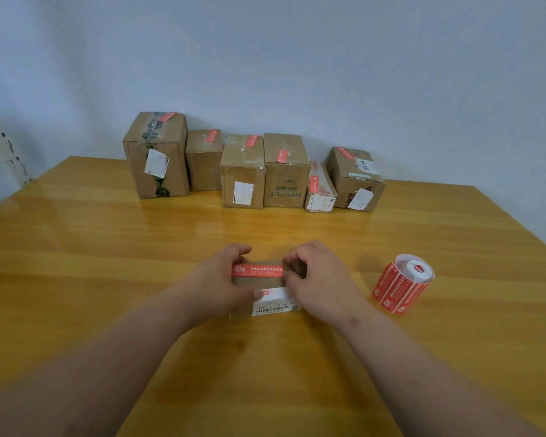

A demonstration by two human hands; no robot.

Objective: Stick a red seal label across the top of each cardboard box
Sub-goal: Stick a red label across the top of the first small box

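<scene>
On the wooden table, left hand and right hand each pinch the red label over the small box.

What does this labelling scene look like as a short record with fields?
surface: wooden table
in work: small cardboard box with white shipping label
seal: red seal label lying across the box top
left hand: grips the box's left end, at the label's end
right hand: fingers curled at the label's right end
supply: label roll, right of the box
back row: six boxes, each with a red label
</scene>
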